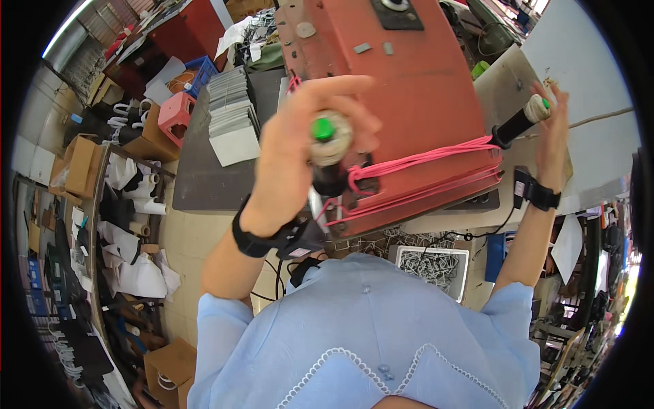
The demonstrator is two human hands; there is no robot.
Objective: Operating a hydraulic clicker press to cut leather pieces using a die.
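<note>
- Fingers point(340, 92) of the left hand point(300, 146) were closed around a handle with green button point(328, 140); the right hand point(553, 119) gripped another handle point(523, 121).
- Both handles stood on the red press machine point(409, 88).
- Behind lay a dark table point(197, 177) with grey sheets point(231, 112); cardboard boxes point(82, 163) crowded the floor.

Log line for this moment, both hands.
left hand: grips green-button handle | right hand: on second handle | red press head between
</note>
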